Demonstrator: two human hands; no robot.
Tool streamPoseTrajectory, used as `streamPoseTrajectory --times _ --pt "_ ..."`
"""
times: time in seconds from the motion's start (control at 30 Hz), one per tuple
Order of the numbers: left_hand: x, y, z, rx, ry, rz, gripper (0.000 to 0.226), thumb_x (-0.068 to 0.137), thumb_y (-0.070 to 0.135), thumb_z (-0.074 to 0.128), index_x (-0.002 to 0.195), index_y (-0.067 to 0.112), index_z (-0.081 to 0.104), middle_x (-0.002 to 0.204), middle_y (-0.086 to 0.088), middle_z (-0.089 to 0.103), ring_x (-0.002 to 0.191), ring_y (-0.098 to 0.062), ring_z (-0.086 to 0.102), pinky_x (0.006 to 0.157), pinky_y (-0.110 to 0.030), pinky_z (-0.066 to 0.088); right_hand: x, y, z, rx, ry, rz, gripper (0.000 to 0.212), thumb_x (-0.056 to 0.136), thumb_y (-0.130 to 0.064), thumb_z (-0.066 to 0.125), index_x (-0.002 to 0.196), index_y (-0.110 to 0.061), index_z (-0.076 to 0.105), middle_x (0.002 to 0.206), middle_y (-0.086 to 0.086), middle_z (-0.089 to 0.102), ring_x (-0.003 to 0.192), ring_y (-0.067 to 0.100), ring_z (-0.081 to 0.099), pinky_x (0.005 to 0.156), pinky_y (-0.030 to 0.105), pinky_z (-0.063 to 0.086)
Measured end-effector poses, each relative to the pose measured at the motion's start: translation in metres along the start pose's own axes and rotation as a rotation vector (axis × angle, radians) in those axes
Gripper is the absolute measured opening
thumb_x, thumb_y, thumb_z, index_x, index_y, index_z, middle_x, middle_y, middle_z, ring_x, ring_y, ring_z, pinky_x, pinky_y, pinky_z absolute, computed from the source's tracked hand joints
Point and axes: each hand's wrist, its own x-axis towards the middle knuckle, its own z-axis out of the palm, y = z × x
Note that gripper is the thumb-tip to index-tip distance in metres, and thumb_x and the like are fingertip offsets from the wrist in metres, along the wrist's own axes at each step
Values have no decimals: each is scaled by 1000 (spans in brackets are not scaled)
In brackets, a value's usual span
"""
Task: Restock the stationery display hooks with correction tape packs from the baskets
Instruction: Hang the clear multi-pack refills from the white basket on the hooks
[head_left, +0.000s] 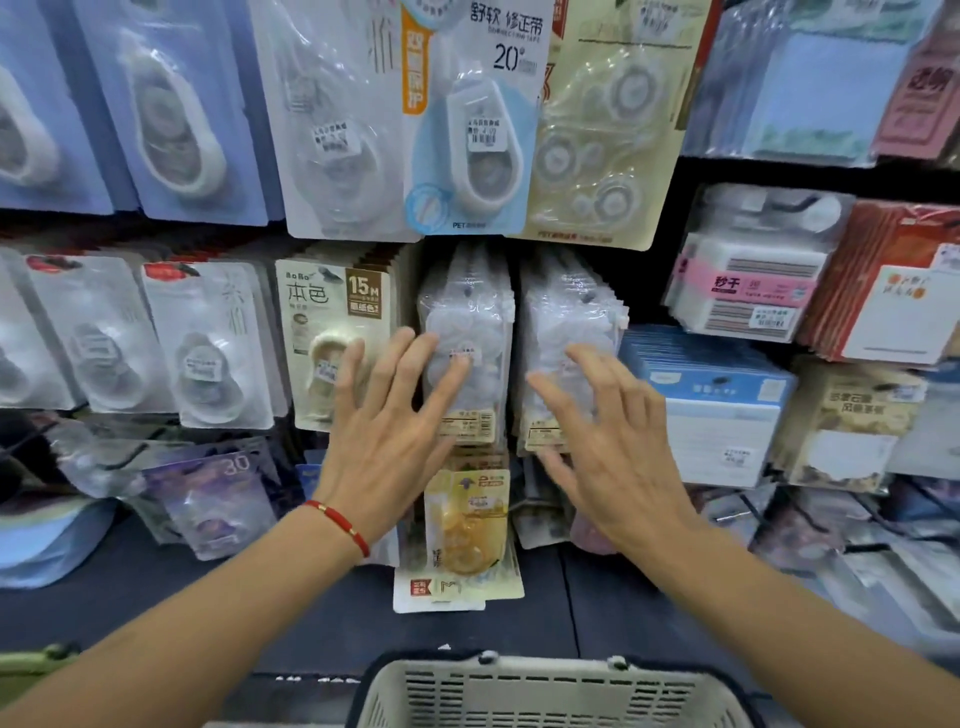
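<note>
Left hand (387, 415) flat with fingers spread and straight, grasping nothing, fingertips against the front of a hanging stack of clear correction tape packs (465, 343) in the middle row of the display, little-finger side over the neighbouring beige pack marked 15M (332, 332). Red cord bracelet (340, 522) around the left wrist. Right hand (608, 441) likewise released, fingers splayed and slightly bent, in front of a second clear stack (569, 332) just beside the first; touching it or only close to it, cannot tell. Both stacks upright on their hooks, barcode labels at the lower edges. Below them, a yellow pack (465, 519) and a cream pack (457, 587) between the two forearms. Above, larger blister cards, among them a blue-and-white one marked 20 (478, 114) and a beige refill card (597, 130). To the right, blue boxes (711, 384) and pink-banded packets (748, 286). At the bottom edge, the slotted rim of a pale plastic basket (550, 691), contents out of sight
</note>
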Motion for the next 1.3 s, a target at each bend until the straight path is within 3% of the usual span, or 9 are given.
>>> streamPoseTrajectory --times 0.13,0.23,0.33,0.47,0.7,0.87,1.0,1.13,1.3 --pt "3 -6 6 38 23 37 84 80 34 84 154 19 47 156 -20 43 150 -39 30 122 -69 16 3 -3 9 -126 -57 33 86 73 -24 92 150 -18 55 158 23 44 143 38 38 108 53 45" --pt "4 -5 2 66 -10 44 86 79 34 85 155 21 47 157 -19 45 151 -39 34 121 -70 21 1 -7 13 -154 -9 52 83 75 -21 88 150 -16 53 159 23 40 143 38 35 110 53 40" --pt "1 -6 -6 56 -25 73 88 80 33 82 158 21 42 162 -17 40 153 -38 35 120 -70 24 2 -25 17 -139 70 -15 83 81 -28 81 154 -17 45 162 18 32 147 36 34 116 52 33" --pt "-15 -31 -20 -12 16 93 81 80 25 79 154 15 48 163 -19 38 153 -39 31 120 -69 25 29 -61 22 -98 16 -12 94 86 -34 79 164 -19 29 170 15 23 158 33 25 122 56 31" --pt "-19 -108 -39 -16 23 57 66 86 21 77 147 11 55 158 -21 44 150 -42 36 120 -66 27 46 -88 7 -225 -179 148 88 87 -35 80 161 -14 37 167 17 32 156 33 29 121 59 32" --pt "-16 -138 -47 -81 33 63 63 83 25 82 141 12 61 150 -21 50 146 -44 41 121 -66 27 61 -124 -14 -157 -4 98 79 82 -35 82 150 -11 51 156 16 47 146 34 46 118 56 37" --pt "-21 -157 -54 -42 -25 20 73 76 34 87 142 17 60 152 -22 48 147 -45 39 118 -70 27 83 -163 -15 -40 -36 46 89 85 -41 77 160 -15 37 167 12 33 156 30 31 123 55 30" --pt "-28 -180 -50 -30 -88 52 77 76 27 89 146 17 58 156 -23 44 149 -46 37 118 -69 29 103 -174 -3 -31 -176 60 98 90 -52 72 167 -25 17 174 6 15 161 28 13 126 57 21" --pt "-30 -198 -39 -96 -87 129 74 77 23 88 145 15 59 161 -22 39 151 -44 33 119 -65 34 107 -168 2 -92 -205 46 99 86 -46 78 166 -21 26 173 7 23 160 31 18 125 59 26"
